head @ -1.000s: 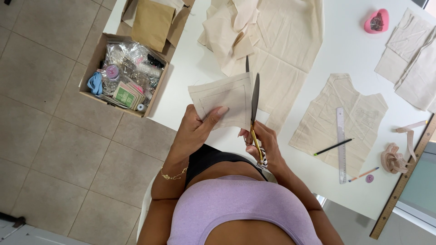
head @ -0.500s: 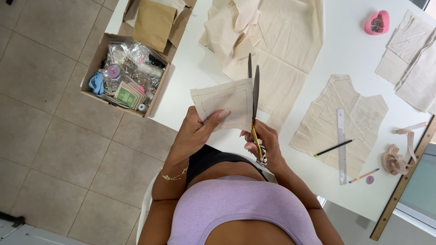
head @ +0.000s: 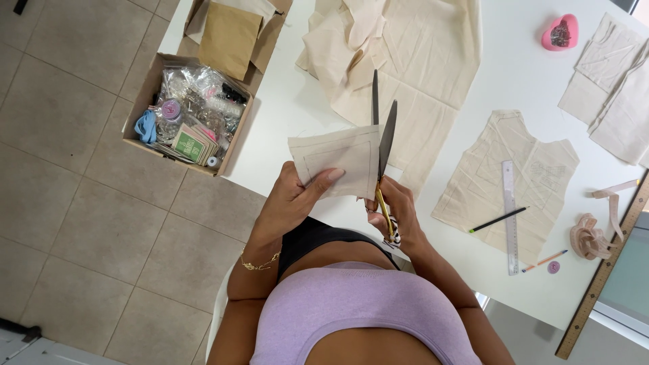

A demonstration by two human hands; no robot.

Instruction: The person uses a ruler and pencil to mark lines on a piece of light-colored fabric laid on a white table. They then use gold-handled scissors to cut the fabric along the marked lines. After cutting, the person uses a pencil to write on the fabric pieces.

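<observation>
Gripping fabric piece (head: pixel 334 159) in left hand (head: pixel 292 203); right hand (head: pixel 395 215) clasps scissors (head: pixel 382 155); cardboard box (head: pixel 135 111) holds sewing notions.

Pretty clearly a home sewing corner rather than a proper workshop. A white table (head: pixel 284 115) is set on plain tiled floor (head: pixel 81 223), and it's covered with cream fabric pieces (head: pixel 419 61), a cut garment panel (head: pixel 534 169), a clear ruler (head: pixel 510 216), pencils and a pink heart-shaped pin holder (head: pixel 560 32). Haberdashery bits are kept in a cardboard box (head: pixel 138 115) on the floor. A long wooden ruler (head: pixel 602 277) is left along the table edge.
</observation>
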